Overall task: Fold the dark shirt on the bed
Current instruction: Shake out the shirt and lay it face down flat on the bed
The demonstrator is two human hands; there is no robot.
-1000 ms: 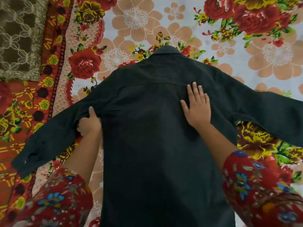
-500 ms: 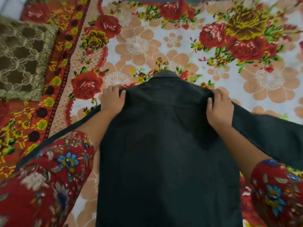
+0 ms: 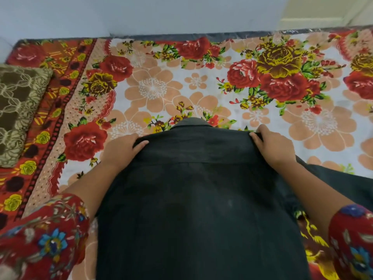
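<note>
Shirt fabric fills the lower middle of the head view: the dark shirt point(image 3: 197, 199) lies spread on the bed point(image 3: 201, 81), back side up, with its collar point(image 3: 191, 123) at the far end, toward the wall point(image 3: 141, 15). Its body runs from the collar down to the bottom edge of the picture.

The left hand point(image 3: 121, 150) holds the shirt at its left shoulder. The thumb lies on top of the cloth and the fingers curl over the shoulder's edge, so the fabric is pinched between them. The right hand point(image 3: 272, 146) grips the right shoulder in the same way, thumb on the cloth and fingers wrapped round the edge. Both forearms lie along the shirt's sides and end in red flowered cuffs point(image 3: 40, 239).

One shirt sleeve point(image 3: 343, 184) stretches out to the right from under the right forearm and lies flat on the bed. The bed carries a flowered sheet point(image 3: 282, 73) with red roses on pale ground. A brown patterned cushion point(image 3: 18, 110) rests on the bed's left edge, well apart from the shirt.
</note>
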